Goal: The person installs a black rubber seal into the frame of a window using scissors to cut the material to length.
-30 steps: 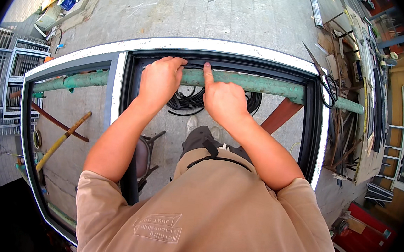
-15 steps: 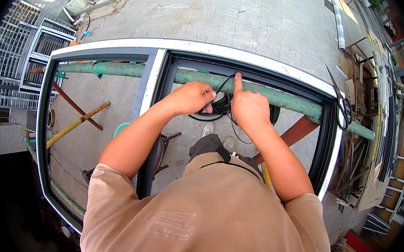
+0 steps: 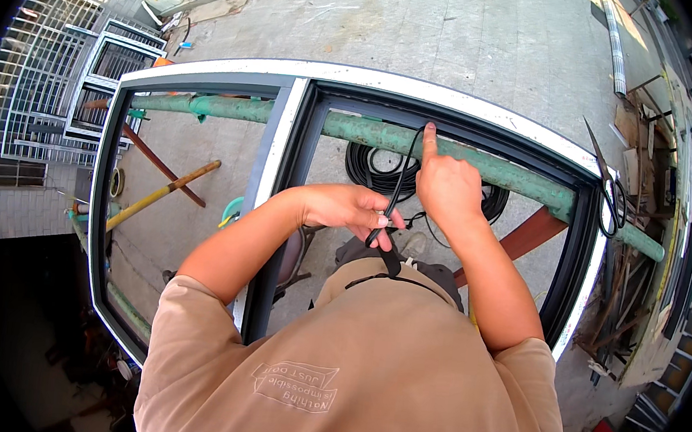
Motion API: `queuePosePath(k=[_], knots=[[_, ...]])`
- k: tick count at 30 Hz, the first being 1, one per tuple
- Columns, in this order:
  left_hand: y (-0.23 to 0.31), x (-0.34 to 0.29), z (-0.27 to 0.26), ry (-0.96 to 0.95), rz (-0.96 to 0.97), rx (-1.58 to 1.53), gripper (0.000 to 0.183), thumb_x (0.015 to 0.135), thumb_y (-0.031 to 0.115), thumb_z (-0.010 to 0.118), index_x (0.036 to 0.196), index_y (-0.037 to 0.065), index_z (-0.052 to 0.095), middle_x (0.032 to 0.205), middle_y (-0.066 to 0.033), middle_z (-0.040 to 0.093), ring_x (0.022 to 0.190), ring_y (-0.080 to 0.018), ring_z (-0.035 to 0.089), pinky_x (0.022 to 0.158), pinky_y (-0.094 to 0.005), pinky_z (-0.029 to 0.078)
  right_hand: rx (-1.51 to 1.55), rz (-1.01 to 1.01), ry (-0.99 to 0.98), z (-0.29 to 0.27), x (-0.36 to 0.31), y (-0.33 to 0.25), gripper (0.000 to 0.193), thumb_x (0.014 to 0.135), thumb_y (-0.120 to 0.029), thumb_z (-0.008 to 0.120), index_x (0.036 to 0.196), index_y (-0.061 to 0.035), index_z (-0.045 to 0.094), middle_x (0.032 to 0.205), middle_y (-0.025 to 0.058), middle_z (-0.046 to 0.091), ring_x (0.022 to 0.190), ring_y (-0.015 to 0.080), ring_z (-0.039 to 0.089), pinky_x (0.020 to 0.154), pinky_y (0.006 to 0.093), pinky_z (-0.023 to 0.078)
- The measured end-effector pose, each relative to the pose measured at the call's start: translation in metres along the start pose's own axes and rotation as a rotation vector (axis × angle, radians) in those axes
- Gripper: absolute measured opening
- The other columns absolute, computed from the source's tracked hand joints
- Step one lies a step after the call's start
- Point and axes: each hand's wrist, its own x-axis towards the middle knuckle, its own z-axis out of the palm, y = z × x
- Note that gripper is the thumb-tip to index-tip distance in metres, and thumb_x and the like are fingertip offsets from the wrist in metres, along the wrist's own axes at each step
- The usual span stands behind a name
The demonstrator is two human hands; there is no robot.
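Black, rubbery-looking strip hangs in a slack curve near the middle of the picture, from the inner upper edge of the pale window frame down to the left hand. That hand's grip is narrow, thumb and fingers closed around the strip. At the upper centre, the right hand extends its index finger to the strip's upper end; whether its curled fingers hold anything, I cannot tell. The strip looks light, soft and bendy, hardly fragile, perhaps springy; pinching it close to the frame should give most control.
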Motion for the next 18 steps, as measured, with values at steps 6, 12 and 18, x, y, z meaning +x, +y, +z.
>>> queuePosePath(k=[6,12,18], knots=[[-0.019,0.014,0.020,-0.042,0.296,-0.120,0.028,0.117,0.031,0.057,0.126,0.006,0.066,0.128,-0.0170,0.080,0.110,-0.0150,0.066,0.105,-0.0342,0.050,0.023,-0.026,0.038,0.004,0.000,0.004,0.074,0.093,-0.011,0.060,0.163,0.0087,0.046,0.077,0.0223,0.078,0.069,0.0363,0.080,0.068,0.0488,0.065],[-0.033,0.028,0.065,0.022,0.436,-0.629,0.029,0.118,0.030,0.053,0.131,0.005,0.063,0.111,-0.0178,0.079,0.072,-0.0119,0.052,0.096,-0.0300,0.053,0.054,-0.046,0.048,0.010,0.002,0.010,0.074,0.094,-0.012,0.060,0.163,0.0079,0.045,0.075,0.0217,0.078,0.069,0.0357,0.080,0.067,0.0486,0.065],[-0.097,0.048,0.070,0.112,0.395,-1.131,0.041,0.120,0.038,0.048,0.144,0.006,0.056,0.081,0.0036,0.046,0.073,-0.0127,0.050,0.104,-0.0473,0.061,0.084,-0.053,0.092,0.017,0.002,0.015,0.074,0.091,-0.012,0.061,0.162,0.0036,0.049,0.072,0.0223,0.075,0.062,0.0394,0.076,0.063,0.0524,0.063]])
